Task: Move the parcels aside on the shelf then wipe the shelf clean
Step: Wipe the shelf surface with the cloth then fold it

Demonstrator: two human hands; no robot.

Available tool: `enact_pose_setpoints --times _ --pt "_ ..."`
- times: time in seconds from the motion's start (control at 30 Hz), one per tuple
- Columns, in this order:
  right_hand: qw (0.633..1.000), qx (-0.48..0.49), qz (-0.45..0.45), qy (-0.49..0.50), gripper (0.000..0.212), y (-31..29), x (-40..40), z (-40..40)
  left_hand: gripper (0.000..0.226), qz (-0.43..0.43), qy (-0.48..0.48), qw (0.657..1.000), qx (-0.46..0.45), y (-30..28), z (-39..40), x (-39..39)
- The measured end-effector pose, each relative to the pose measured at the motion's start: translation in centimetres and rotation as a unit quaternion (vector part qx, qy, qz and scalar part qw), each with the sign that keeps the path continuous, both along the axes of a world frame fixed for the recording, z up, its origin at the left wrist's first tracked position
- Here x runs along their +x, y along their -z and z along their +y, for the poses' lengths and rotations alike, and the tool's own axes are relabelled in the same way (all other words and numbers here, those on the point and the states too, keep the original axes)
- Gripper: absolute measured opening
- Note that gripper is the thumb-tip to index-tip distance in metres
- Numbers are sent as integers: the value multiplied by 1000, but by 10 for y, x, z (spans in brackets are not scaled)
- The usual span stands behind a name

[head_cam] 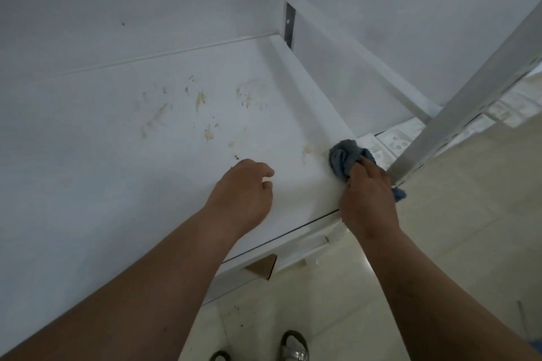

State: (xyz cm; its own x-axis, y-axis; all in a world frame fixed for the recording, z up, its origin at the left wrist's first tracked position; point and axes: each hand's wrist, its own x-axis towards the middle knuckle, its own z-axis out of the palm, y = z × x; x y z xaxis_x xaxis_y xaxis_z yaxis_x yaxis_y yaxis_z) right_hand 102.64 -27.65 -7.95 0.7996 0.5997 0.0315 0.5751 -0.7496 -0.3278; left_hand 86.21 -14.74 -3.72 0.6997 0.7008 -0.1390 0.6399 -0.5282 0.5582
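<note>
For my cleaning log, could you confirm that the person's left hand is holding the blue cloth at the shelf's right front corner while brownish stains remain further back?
Not quite: the right hand holds the blue cloth, as the head view shows. The left hand holds nothing. The brownish stains do remain on the shelf.

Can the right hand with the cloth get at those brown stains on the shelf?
Probably yes. The right hand grips the cloth at the shelf's right edge, and bare surface lies between it and the stains. The left hand sits nearer than that path.
</note>
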Motion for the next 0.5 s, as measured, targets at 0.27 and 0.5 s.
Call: enact_pose_setpoints --times 0.27,0.5 --pt "977 23 53 -205 66 -7 -44 57 31 -26 -105 993 44 -3 -5 13" --pt "966 2 6 -259 61 -7 15 19 31 -29 -165 985 27 -5 -9 12"
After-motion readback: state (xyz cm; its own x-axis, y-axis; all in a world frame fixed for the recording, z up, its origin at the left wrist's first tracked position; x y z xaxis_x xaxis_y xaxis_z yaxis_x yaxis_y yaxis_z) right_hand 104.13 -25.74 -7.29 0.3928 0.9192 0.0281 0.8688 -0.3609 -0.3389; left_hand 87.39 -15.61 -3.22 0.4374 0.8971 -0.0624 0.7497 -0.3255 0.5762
